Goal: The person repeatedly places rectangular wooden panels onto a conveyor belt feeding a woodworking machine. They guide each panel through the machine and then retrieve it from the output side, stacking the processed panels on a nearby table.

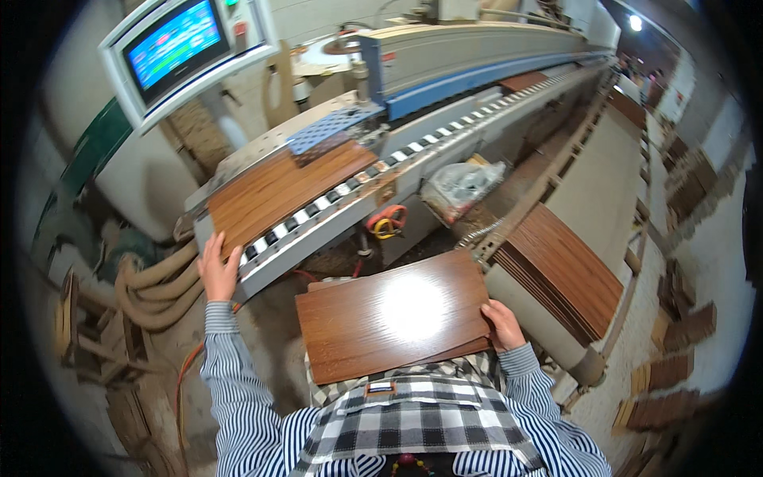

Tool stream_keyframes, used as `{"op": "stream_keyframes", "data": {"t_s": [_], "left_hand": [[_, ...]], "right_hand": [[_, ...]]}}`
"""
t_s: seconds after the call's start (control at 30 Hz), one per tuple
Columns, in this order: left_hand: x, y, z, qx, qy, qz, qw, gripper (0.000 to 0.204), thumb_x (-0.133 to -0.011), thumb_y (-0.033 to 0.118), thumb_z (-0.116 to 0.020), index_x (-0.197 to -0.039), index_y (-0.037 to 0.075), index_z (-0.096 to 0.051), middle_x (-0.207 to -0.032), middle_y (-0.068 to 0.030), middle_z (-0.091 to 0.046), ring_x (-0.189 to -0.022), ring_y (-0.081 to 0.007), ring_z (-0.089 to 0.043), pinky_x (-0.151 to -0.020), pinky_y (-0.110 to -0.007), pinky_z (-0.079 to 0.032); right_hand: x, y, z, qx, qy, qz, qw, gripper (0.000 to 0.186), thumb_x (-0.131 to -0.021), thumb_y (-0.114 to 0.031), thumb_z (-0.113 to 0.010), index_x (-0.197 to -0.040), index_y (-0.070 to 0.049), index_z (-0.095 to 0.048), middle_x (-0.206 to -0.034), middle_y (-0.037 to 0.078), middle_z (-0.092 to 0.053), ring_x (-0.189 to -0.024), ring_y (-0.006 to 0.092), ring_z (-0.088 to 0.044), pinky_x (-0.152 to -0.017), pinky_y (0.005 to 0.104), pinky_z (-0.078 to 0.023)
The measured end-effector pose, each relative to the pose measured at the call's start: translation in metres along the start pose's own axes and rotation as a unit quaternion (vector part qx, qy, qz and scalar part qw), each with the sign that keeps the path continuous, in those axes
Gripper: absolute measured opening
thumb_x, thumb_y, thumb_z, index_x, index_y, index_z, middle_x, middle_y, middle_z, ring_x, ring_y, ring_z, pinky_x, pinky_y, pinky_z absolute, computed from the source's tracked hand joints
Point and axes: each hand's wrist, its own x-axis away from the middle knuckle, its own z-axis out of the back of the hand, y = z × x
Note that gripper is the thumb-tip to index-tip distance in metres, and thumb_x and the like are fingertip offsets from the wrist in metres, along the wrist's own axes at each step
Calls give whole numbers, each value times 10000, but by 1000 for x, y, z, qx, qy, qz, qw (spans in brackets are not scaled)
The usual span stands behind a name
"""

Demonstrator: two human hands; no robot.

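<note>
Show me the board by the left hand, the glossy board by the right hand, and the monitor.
Left wood-grain board (280, 195), head view: middle of its top face.
Glossy wood-grain board (395, 316), head view: glare on its top face.
Monitor (174, 49), head view: middle of its screen.

Woodworking shop, production-line type. Evidence: long beige-and-blue machine with a track of black and white pads, wood-grain board on its near end. Tilted control screen at upper left, thick tan hoses low on the left. Long conveyor at right carries a board stack; more piles of boards along the right-hand wall.
</note>
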Motion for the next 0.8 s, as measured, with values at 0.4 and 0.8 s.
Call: {"op": "stream_keyframes", "data": {"t_s": [0.4, 0.8], "left_hand": [[4, 2, 7, 34, -8, 29, 999, 577, -834, 441, -610, -1302, 116, -516, -1422, -124, -416, -1347, -286, -329, -1097, -526, -160], [2, 1, 8, 42, -21, 30, 998, 596, -827, 448, -618, -1296, 94, -514, -1428, -129, -408, -1349, -302, -321, -1098, -539, -144]], "right_hand": [[-1, -4, -2, 38, 15, -25, 999, 290, -936, -185, -513, -1153, 6, -535, -983, 45, -624, -802, 111, -591, -655, 240, -490], [2, -7, -3, 24, 12, -27, 999, 309, -942, -156, -512, -1181, 40, -520, -1050, 79, -617, -908, 143, -589, -798, 270, -485]]}}
